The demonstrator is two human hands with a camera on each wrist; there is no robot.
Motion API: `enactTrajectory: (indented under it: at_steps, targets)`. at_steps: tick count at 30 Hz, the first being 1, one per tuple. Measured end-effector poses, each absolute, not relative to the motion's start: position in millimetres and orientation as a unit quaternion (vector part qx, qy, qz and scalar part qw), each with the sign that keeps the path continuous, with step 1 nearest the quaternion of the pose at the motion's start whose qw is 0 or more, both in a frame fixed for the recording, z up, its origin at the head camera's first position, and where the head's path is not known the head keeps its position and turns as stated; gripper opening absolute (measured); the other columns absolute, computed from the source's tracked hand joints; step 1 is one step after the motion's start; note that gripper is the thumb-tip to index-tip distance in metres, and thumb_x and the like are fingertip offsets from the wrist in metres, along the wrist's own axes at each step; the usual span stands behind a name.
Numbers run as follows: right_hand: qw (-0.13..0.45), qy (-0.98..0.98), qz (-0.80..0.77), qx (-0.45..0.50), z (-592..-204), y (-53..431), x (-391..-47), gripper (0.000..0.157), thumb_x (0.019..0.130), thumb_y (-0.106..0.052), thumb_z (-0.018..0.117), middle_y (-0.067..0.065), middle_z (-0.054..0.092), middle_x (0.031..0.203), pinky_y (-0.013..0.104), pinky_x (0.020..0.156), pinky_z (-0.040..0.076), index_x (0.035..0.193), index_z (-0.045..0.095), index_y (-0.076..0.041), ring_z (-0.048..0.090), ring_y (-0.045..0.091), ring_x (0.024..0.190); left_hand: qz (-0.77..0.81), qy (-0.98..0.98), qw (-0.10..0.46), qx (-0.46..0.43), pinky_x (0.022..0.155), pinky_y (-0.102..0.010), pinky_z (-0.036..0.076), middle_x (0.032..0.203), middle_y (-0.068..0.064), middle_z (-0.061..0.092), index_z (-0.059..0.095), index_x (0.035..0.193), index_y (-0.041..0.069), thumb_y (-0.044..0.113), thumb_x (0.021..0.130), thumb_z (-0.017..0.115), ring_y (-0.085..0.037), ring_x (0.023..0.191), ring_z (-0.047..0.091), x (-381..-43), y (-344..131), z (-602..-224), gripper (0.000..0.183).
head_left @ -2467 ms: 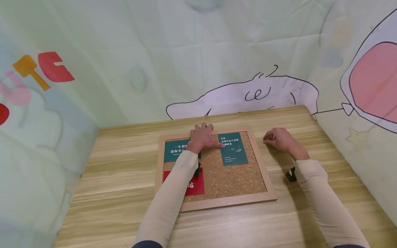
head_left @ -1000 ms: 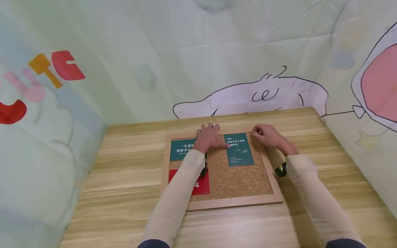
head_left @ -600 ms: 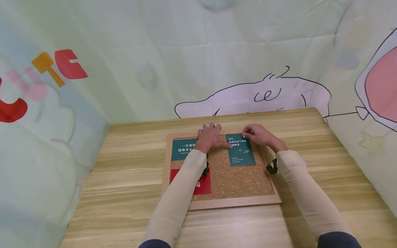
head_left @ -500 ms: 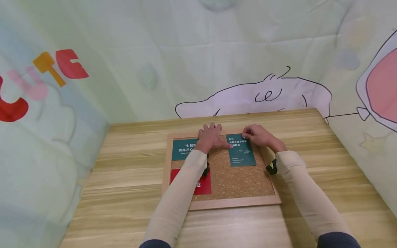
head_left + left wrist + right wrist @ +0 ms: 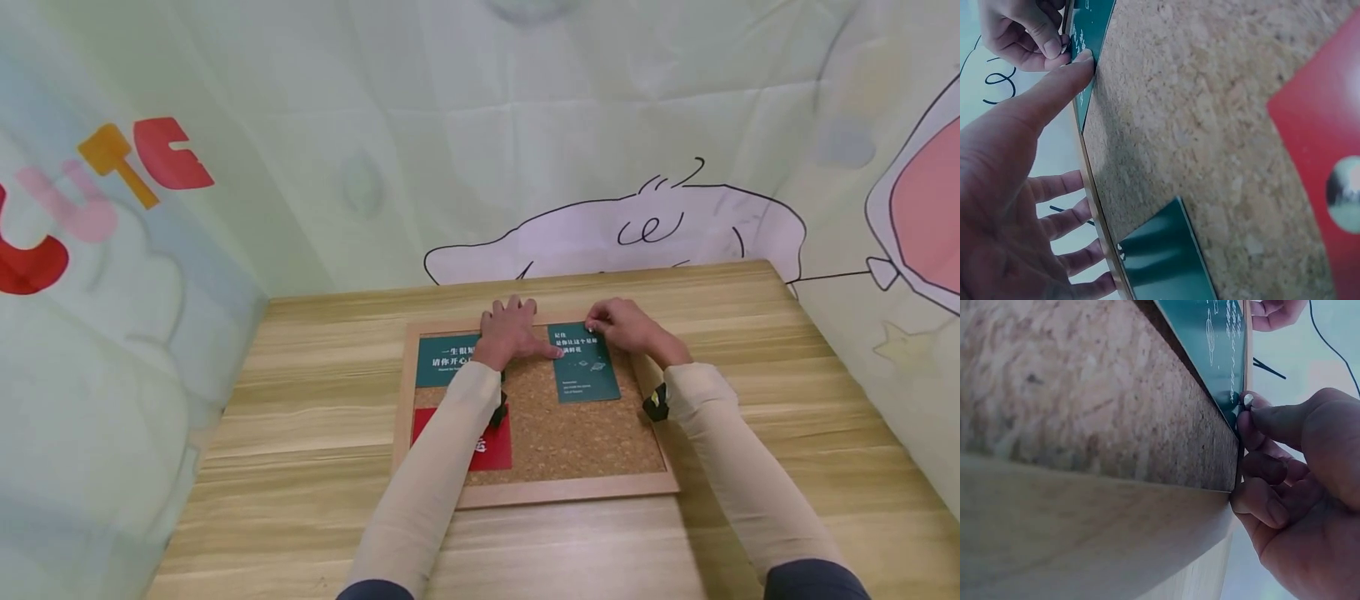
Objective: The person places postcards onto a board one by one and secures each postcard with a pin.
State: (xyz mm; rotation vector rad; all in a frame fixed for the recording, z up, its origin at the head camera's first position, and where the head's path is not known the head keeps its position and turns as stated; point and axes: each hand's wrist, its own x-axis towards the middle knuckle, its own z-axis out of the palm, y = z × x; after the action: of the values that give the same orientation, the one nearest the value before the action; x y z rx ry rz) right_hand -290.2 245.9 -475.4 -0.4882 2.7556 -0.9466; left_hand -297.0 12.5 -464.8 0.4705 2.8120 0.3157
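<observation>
A wood-framed cork board [image 5: 577, 442] lies on the table. My left hand [image 5: 510, 335] spreads over its top edge, fingers reaching past the frame, and the thumb [image 5: 1072, 75] presses the left edge of an upright green card [image 5: 588, 379]. At that card's top right corner my right hand [image 5: 626, 327] pinches a small shiny push pin [image 5: 1248, 400] between thumb and finger, its tip against or very near the card. Whether the point has entered the cork is hidden. Another green card [image 5: 438, 367] lies at the board's upper left, partly under my left hand and arm.
A red card [image 5: 495, 454] lies at the board's lower left, partly covered by my left forearm; a round shiny spot [image 5: 1344, 194] shows on it in the left wrist view. The wooden table [image 5: 322, 400] extends around the board, with a printed cloth backdrop [image 5: 450, 150] behind.
My right hand has moved left from the table beside the board to the green card's top right corner, bringing the push pin. My left hand has stayed on the card.
</observation>
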Motion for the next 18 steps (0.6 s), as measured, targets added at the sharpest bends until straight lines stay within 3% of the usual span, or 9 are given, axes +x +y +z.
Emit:
enactTrajectory:
  at_steps: [7,14,18]
  targets:
    - [0.089,0.932,-0.307,-0.170,-474.1,245.7,-290.8,0.014,0.104,-0.006,0.060,0.015,0.072,0.098,0.048,0.086,0.054,0.105,0.071,0.004,0.064,0.029,0.092,0.110,0.972,0.132,0.162,0.114,-0.057,0.035,0.153,-0.012,0.043,0.041,0.156,0.016,0.071,0.077,0.077,-0.038,0.134,0.040,-296.0,11.8,-463.6,0.103]
    - [0.077,0.932,-0.285,-0.211,-473.1,246.1,-290.4,0.009,0.093,0.006,0.066,0.015,0.073,0.099,0.049,0.086,0.057,0.097,0.072,0.001,0.067,0.031,0.094,0.106,0.972,0.140,0.157,0.115,-0.056,0.034,0.155,-0.011,0.042,0.040,0.157,0.017,0.072,0.078,0.077,-0.037,0.134,0.039,-297.6,13.0,-465.8,0.103]
    - [0.059,0.937,-0.264,-0.220,-473.2,248.2,-290.8,0.010,0.095,0.005,0.066,0.013,0.074,0.097,0.049,0.085,0.057,0.095,0.075,-0.001,0.066,0.029,0.092,0.107,0.972,0.142,0.155,0.115,-0.056,0.033,0.155,-0.012,0.042,0.039,0.157,0.017,0.071,0.077,0.077,-0.037,0.135,0.039,-298.6,13.7,-466.0,0.104]
